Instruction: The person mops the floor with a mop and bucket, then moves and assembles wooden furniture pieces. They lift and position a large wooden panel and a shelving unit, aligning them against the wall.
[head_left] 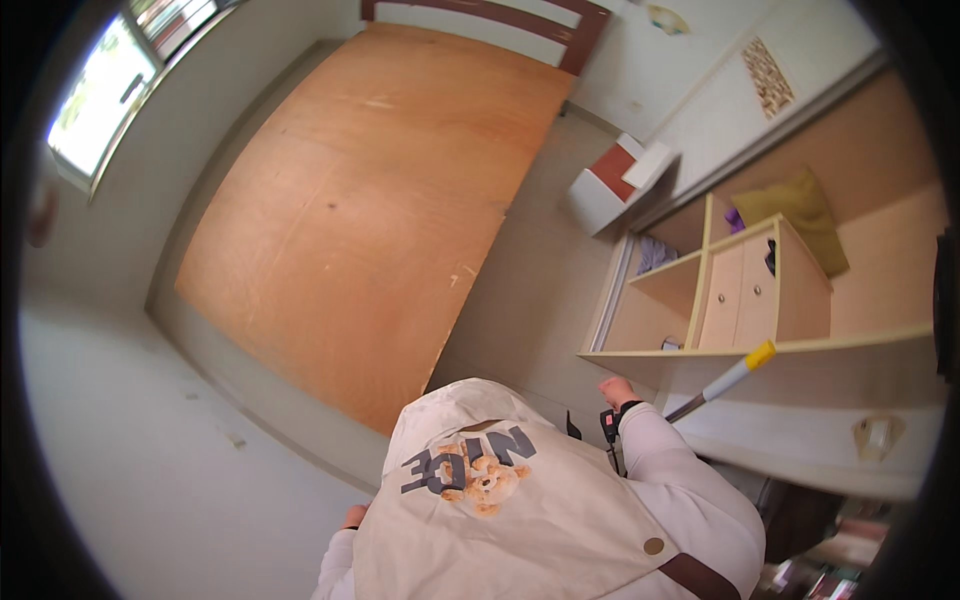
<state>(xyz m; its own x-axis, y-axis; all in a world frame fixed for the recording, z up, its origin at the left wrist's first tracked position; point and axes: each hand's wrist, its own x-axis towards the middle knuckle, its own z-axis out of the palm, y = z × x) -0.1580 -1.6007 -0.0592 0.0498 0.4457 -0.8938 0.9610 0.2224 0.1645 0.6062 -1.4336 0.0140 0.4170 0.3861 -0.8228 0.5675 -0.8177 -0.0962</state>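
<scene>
My right hand (619,391) hangs to the right of my body with its fingers curled in, and nothing shows in it. A black device with a strap (610,428) sits at that wrist. Beside my right forearm leans a pole (728,378) with a grey and yellow end; its lower part is hidden behind my arm. Only a small bit of my left hand (355,516) shows past the edge of my beige apron (510,540), so its fingers are hidden. The apron has a bear print on the front.
Ahead lies a bed base with a bare wooden board (350,200) and a dark red headboard (500,15). A white and red box (610,180) stands on the floor. An open wardrobe (705,270) with drawers and a yellow-green cushion (800,215) is at right; a window (105,95) at left.
</scene>
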